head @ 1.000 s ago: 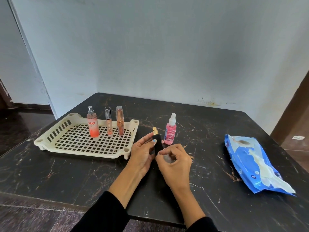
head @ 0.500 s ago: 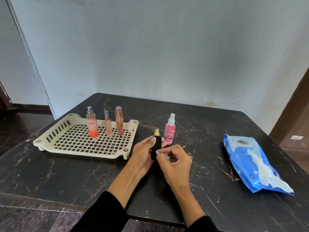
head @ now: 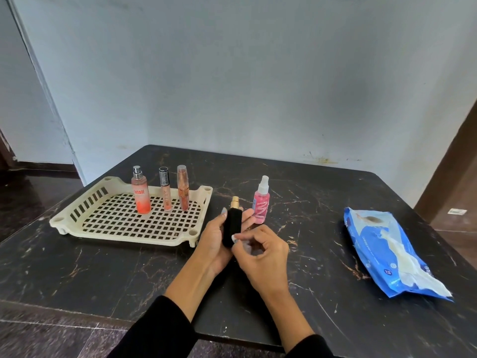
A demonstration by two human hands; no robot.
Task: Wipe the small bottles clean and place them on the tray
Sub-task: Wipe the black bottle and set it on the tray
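2 hands meet above the near middle of your work surface, and 5 small bottles are in view. Largest is the dark marble-patterned table [head: 322, 254], which carries everything else. On its left part lies the cream slotted tray [head: 77, 218], and near the right edge lies the blue wipes packet [head: 382, 244], with a white sheet trailing from its near end. At the far side of the tray, 3 bottles stand upright in a row: the orange spray bottle [head: 140, 196] on the left, then the slim tube with the black cap [head: 165, 192], then the copper tube with the clear cap [head: 182, 189]. Just right of the tray, directly on the table, the pink spray bottle [head: 261, 202] stands upright with its white nozzle on top. Your left hand [head: 214, 241] is curled round the black bottle with the gold top [head: 233, 226], holding it roughly upright above the table, just off the tray's near right corner and just in front of the pink spray bottle. Your right hand [head: 260, 257] has its fingers curled, and its fingertips [head: 236, 238] press a small pale wipe [head: 246, 246] against the lower right side of the black bottle. The wipe is mostly hidden inside that hand.
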